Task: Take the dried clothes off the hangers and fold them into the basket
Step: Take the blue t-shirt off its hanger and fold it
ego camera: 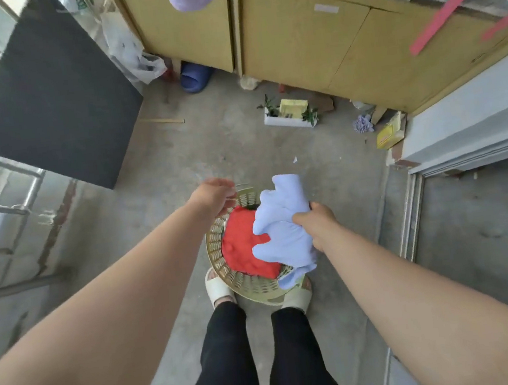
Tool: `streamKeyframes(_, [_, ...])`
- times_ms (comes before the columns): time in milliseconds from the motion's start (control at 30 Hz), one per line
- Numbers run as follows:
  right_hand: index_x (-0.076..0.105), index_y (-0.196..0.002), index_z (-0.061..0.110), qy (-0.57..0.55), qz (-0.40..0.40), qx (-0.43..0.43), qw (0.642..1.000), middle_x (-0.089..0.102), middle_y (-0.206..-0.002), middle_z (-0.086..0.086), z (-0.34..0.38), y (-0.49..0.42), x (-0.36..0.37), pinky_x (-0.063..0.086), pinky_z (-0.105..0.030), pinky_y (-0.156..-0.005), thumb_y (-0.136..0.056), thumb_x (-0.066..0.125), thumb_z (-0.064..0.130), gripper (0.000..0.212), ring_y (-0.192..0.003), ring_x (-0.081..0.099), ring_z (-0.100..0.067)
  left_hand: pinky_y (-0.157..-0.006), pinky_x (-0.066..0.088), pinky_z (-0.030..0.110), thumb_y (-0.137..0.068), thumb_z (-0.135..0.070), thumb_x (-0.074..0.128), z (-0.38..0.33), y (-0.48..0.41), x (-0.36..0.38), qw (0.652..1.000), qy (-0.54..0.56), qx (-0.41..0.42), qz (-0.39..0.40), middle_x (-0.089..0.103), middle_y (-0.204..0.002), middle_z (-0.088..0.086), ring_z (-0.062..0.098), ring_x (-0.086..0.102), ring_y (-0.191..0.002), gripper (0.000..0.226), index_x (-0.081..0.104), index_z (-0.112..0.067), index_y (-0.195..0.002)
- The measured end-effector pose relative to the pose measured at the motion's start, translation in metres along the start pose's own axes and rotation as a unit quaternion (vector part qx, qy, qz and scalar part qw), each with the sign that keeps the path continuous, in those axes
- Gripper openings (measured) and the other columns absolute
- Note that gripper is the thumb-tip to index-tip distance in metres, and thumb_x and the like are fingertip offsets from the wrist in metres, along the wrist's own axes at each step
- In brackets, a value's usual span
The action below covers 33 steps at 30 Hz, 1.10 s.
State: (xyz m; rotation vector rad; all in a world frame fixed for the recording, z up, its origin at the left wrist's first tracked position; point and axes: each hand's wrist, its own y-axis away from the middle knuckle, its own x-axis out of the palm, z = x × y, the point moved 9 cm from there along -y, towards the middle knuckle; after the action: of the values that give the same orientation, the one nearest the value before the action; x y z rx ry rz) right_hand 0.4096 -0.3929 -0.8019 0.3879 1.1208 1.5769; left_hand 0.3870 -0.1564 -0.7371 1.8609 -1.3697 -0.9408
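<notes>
The pale blue garment (282, 227) hung bunched over the basket (251, 284), above the folded red cloth (243, 248), the right hand (317, 223) with its grip closed on it. The left hand (215, 198) hovered open by the far rim. Dropped like that, I reckoned, it would land crumpled or spill onto the floor (209, 153).

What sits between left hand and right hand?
Head view: light blue garment, gripped by the right hand, above the red cloth in the basket.

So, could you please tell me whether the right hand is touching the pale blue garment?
Touching. The head view shows the right hand gripping the bunched pale blue garment, fingers curled into the cloth, above the basket.
</notes>
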Motion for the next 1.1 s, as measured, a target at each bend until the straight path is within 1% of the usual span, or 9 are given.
streamKeyframes(133, [0.058,-0.103,0.011,-0.053,0.027,0.039,0.997,0.064,-0.083,-0.009,-0.031,-0.023,0.026,0.049,-0.03,-0.064,-0.082,0.057,-0.003,0.026,-0.068,0.061,-0.023,-0.058,0.038,0.021,-0.094,-0.006,0.049,0.023,-0.027,0.012,1.0,-0.018,-0.02,0.009,0.06,-0.08,-0.002,0.006,0.057,-0.062,0.016,0.056,-0.019,-0.097])
streamKeyframes(233, [0.057,-0.109,0.008,-0.011,-0.027,0.076,0.997,0.062,-0.088,-0.009,-0.053,-0.037,0.022,0.044,-0.025,-0.059,-0.082,0.057,-0.002,0.029,-0.066,0.057,-0.02,-0.062,0.04,0.021,-0.094,-0.006,0.049,0.039,-0.043,0.016,0.999,-0.029,-0.032,0.009,0.06,-0.081,-0.004,0.008,0.056,-0.067,0.016,0.056,-0.02,-0.095])
streamKeyframes(333, [0.048,-0.124,0.001,0.093,-0.088,0.108,0.986,0.058,-0.121,-0.016,-0.072,-0.05,0.007,0.05,-0.033,-0.081,-0.081,0.059,0.0,0.045,-0.095,0.06,-0.025,-0.063,0.041,0.021,-0.093,-0.004,0.05,0.053,-0.057,0.017,0.998,-0.04,-0.042,-0.005,0.059,-0.085,0.001,0.009,0.055,-0.066,0.017,0.056,-0.017,-0.102])
streamKeyframes(400, [0.043,-0.131,0.005,0.109,-0.094,0.094,0.985,0.055,-0.129,-0.018,-0.072,-0.055,0.004,0.048,-0.037,-0.093,-0.08,0.056,0.001,0.053,-0.105,0.059,-0.026,-0.061,0.04,0.021,-0.092,-0.003,0.05,0.06,-0.061,0.017,0.998,-0.042,-0.047,-0.008,0.057,-0.082,0.001,0.009,0.053,-0.065,0.018,0.055,-0.016,-0.105])
streamKeyframes(600, [0.048,-0.129,0.012,0.085,-0.058,0.048,0.994,0.057,-0.128,-0.01,-0.046,-0.05,0.007,0.047,-0.037,-0.099,-0.081,0.052,0.0,0.05,-0.115,0.057,-0.028,-0.059,0.04,0.021,-0.091,-0.005,0.052,0.053,-0.053,0.02,0.998,-0.045,-0.047,-0.011,0.06,-0.089,0.004,0.009,0.054,-0.066,0.018,0.056,-0.017,-0.104])
streamKeyframes(733, [0.05,-0.132,0.013,0.073,-0.054,0.029,0.995,0.056,-0.13,-0.009,-0.021,-0.037,0.003,0.046,-0.031,-0.093,-0.083,0.051,-0.003,0.051,-0.115,0.056,-0.027,-0.058,0.038,0.02,-0.092,-0.004,0.052,0.031,-0.038,0.021,0.999,-0.045,-0.025,-0.013,0.056,-0.077,-0.002,0.008,0.053,-0.064,0.018,0.055,-0.017,-0.103])
streamKeyframes(900, [0.054,-0.128,0.011,0.072,-0.034,-0.017,0.997,0.059,-0.123,-0.011,0.025,-0.008,0.003,0.046,-0.028,-0.079,-0.081,0.056,-0.004,0.049,-0.105,0.058,-0.026,-0.058,0.04,0.019,-0.092,-0.004,0.052,0.002,-0.01,0.021,0.999,-0.036,-0.001,-0.008,0.057,-0.082,0.002,0.008,0.052,-0.064,0.018,0.056,-0.017,-0.105])
streamKeyframes(967, [0.056,-0.124,0.009,0.069,-0.025,-0.034,0.997,0.06,-0.121,-0.012,0.044,0.003,0.007,0.046,-0.027,-0.081,-0.079,0.058,-0.005,0.047,-0.1,0.058,-0.025,-0.058,0.039,0.019,-0.092,-0.004,0.052,-0.008,0.0,0.019,0.999,-0.033,0.007,-0.009,0.058,-0.085,0.003,0.008,0.052,-0.064,0.018,0.056,-0.017,-0.104])
streamKeyframes(1100, [0.055,-0.126,0.011,0.068,-0.004,-0.068,0.995,0.06,-0.125,-0.012,0.086,0.031,0.01,0.049,-0.034,-0.091,-0.076,0.061,-0.005,0.053,-0.11,0.059,-0.028,-0.057,0.037,0.019,-0.092,-0.005,0.052,-0.036,0.028,0.01,0.999,-0.03,0.03,-0.008,0.055,-0.077,-0.002,0.008,0.051,-0.063,0.017,0.055,-0.017,-0.104])
